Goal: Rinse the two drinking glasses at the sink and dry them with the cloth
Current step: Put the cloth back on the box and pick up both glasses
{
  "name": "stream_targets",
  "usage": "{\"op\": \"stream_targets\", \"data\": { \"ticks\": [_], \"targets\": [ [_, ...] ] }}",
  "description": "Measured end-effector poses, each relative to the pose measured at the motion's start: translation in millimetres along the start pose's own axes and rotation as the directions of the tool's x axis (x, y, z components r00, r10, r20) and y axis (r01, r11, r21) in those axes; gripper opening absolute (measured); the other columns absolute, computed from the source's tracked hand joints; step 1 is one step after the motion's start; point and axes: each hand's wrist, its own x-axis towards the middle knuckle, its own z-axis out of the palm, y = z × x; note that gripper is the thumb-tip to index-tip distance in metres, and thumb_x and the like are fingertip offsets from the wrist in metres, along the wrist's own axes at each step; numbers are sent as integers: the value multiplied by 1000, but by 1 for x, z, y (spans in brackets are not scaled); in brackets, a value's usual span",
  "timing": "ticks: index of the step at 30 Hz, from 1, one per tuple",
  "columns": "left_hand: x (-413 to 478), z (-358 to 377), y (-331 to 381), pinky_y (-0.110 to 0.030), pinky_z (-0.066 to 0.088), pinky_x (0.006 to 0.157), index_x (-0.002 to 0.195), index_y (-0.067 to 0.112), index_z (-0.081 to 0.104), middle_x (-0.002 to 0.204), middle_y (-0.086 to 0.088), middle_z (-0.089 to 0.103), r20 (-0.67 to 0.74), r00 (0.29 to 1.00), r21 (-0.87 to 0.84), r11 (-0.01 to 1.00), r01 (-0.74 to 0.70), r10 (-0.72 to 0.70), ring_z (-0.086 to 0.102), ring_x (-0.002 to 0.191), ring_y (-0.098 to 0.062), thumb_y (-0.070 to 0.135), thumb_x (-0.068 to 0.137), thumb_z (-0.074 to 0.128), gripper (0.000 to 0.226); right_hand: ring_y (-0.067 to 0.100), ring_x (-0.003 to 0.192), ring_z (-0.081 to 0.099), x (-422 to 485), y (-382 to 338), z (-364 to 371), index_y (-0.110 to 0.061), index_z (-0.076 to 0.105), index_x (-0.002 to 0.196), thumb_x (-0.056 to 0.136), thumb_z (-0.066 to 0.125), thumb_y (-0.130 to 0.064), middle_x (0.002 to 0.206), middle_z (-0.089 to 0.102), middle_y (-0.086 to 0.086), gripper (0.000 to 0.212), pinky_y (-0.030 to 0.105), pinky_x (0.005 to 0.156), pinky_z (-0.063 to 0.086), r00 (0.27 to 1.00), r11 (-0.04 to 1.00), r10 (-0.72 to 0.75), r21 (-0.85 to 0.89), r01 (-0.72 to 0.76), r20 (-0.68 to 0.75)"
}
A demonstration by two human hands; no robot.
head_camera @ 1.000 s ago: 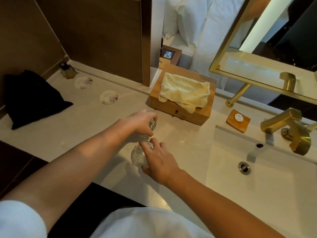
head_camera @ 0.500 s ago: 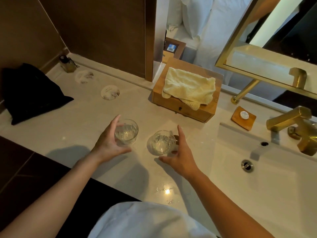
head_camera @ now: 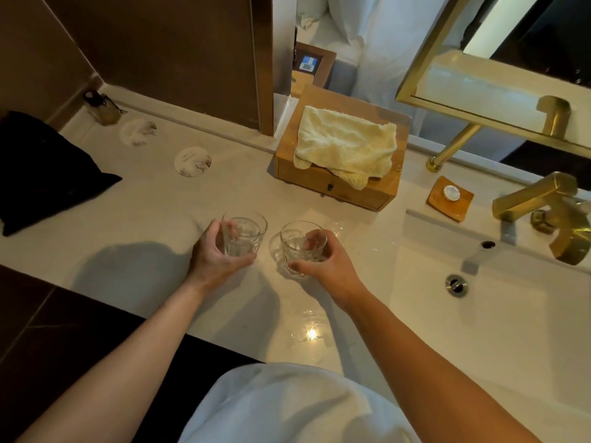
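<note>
Two clear drinking glasses stand upright side by side over the pale counter. My left hand is wrapped around the left glass, thumb in front and fingers behind. My right hand grips the right glass the same way. Whether the glasses rest on the counter or are lifted off it, I cannot tell. A cream cloth lies draped over a wooden box behind the glasses. The white sink with its gold tap and drain lies to the right.
A black pouch lies at the counter's left end. Two round coasters and a small bottle sit toward the back left wall. A wooden soap dish stands beside the tap. A gold-framed mirror hangs above the sink.
A second ago both hands worked close together on the glasses. Then the glasses stood apart with my hands beside them; now each hand has closed around its own glass.
</note>
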Motion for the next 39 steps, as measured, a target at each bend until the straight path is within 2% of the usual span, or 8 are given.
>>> {"op": "stream_targets", "data": {
  "ticks": [4,10,15,18,22,28,34,39],
  "targets": [
    [-7,10,22,-33,57,79,108,12,64,99,-5,72,38,997,-239,968,76,-69,69,90,-18,34,47,86,69,30,100,67,-5,-24,-11,-6,56,120,70,82,1,114,62,17,57,41,87,59,989,930,27,359,-79,147],
    [-28,26,89,-41,57,88,110,10,66,106,-10,68,110,993,-583,807,93,-35,67,98,-27,42,57,93,68,36,95,67,-10,-67,-33,-9,51,133,80,74,-13,108,65,20,58,51,94,54,930,682,-99,705,-195,354],
    [-49,28,144,-32,61,77,124,18,50,121,-4,67,-20,999,-588,809,8,-25,70,103,-24,25,78,76,53,38,91,69,-22,-101,-48,-11,37,148,73,85,-29,124,55,24,91,45,72,60,932,646,-161,748,-149,324],
    [-61,23,160,-32,60,78,132,20,43,126,-7,64,-93,995,-593,804,-31,-30,71,105,-23,25,77,75,63,34,91,70,-31,-114,-55,-14,45,139,80,75,-34,116,67,20,69,38,68,60,945,636,-157,762,-126,287],
    [-78,14,168,-35,59,81,140,10,46,129,-14,63,-164,984,-647,761,-57,-66,70,106,-25,27,75,78,75,33,116,64,-35,-121,-62,-13,59,124,80,74,-29,121,68,17,49,40,88,55,929,570,-186,805,-162,319],
    [-92,2,163,-46,58,90,133,8,52,124,-19,66,-250,959,-667,742,-68,-137,71,104,-31,15,87,74,52,36,117,64,-34,-128,-58,-6,60,125,91,63,-20,127,66,21,37,47,92,56,927,600,-117,770,-220,357],
    [-82,-36,157,-44,61,82,116,19,64,119,-11,68,-372,926,-448,886,-118,-65,73,96,-29,13,82,80,39,34,96,74,-19,-143,-46,-20,64,114,87,74,-15,120,65,18,29,45,80,62,966,918,-179,384,96,186],
    [-37,-86,148,-38,63,73,109,30,73,121,-3,66,-387,921,-153,983,-104,37,71,100,-22,20,75,86,37,26,94,72,14,-157,-7,-21,64,119,81,81,-16,120,64,12,42,43,76,63,946,955,-296,23,296,132]
  ]
}}
